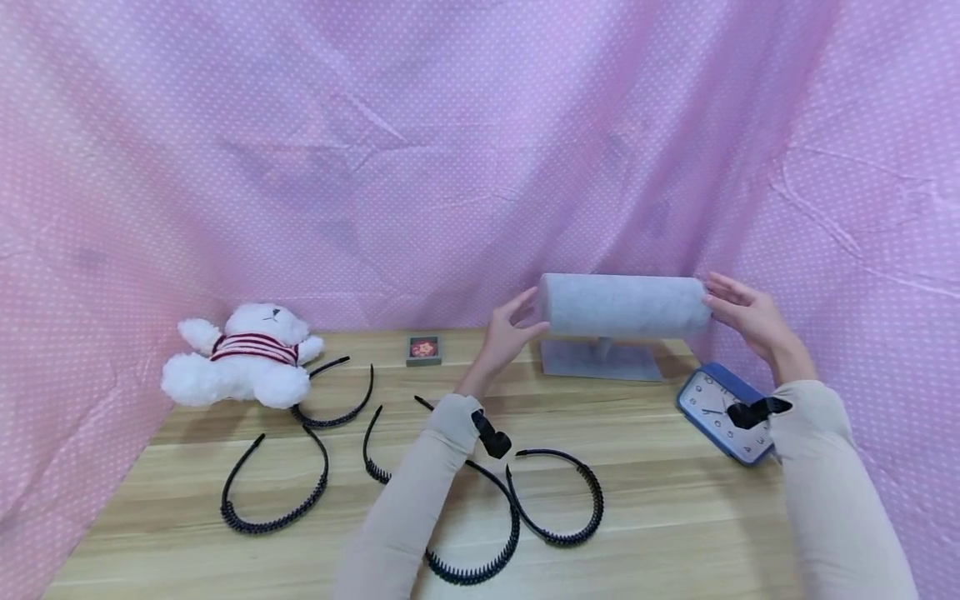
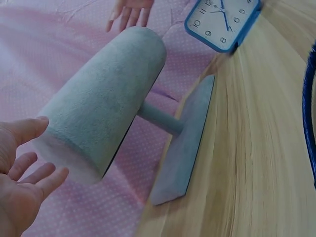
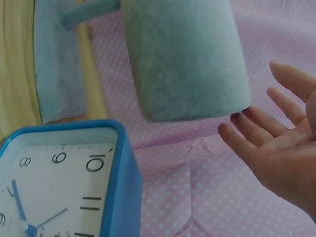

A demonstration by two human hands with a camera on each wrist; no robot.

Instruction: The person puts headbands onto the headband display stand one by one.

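Observation:
A grey velvety T-bar display stand [image 1: 626, 306] stands at the back right, its thick roll level on a short post above a flat base [image 1: 561, 360]. My left hand [image 1: 508, 333] is at the roll's left end, fingers spread and loosely extended. At the right end is my right hand [image 1: 750, 321], its fingers also extended; in the right wrist view its fingertips [image 3: 237, 118] lie at the roll's edge, and contact is hard to tell. Neither hand is curled round the roll. The left wrist view shows the stand's round end beside the left hand [image 2: 22, 182].
A blue alarm clock [image 1: 723, 412] sits under the right wrist. Several black toothed headbands [image 1: 592, 500] lie across the wooden table [image 1: 660, 542], some partly behind the left arm. A white teddy bear [image 1: 255, 367] and a small square box [image 1: 424, 351] are farther back. Pink dotted cloth [image 1: 450, 167] hangs around.

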